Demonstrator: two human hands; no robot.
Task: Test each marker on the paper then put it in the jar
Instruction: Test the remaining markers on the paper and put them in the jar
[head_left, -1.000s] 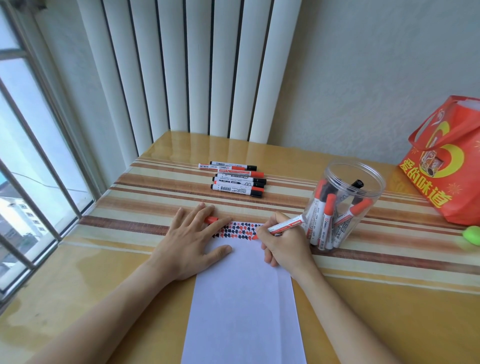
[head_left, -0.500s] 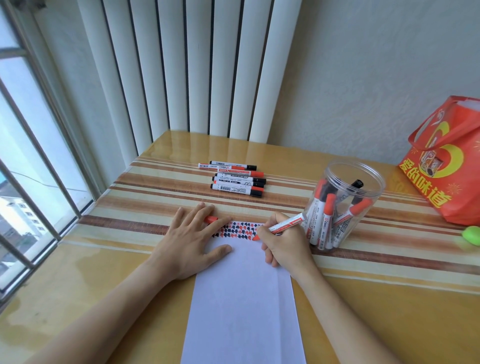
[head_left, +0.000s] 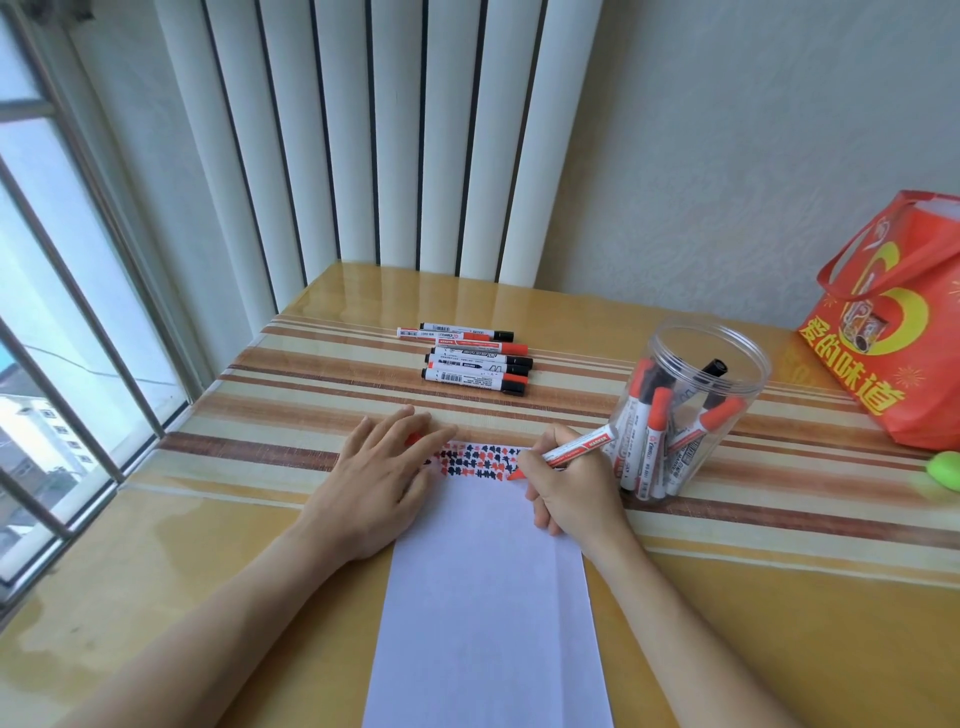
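Note:
A white sheet of paper (head_left: 488, 597) lies lengthwise on the table, with rows of red and black marks along its far edge. My right hand (head_left: 571, 488) grips an uncapped red marker (head_left: 576, 448), its tip touching the paper beside the marks. My left hand (head_left: 379, 478) lies flat on the paper's far left corner, and a red cap (head_left: 413, 439) shows under its fingers. A clear plastic jar (head_left: 696, 405) to the right of my right hand holds several red and black markers. Several capped markers (head_left: 475, 364) lie in a row farther back.
An orange gift bag (head_left: 893, 332) stands at the far right against the wall. A green object (head_left: 943, 467) sits at the right edge. A window with bars runs along the left; white vertical slats rise behind the striped table covering (head_left: 291, 384).
My right hand has shifted the marker tip slightly down on the paper. My left hand stays flat in place.

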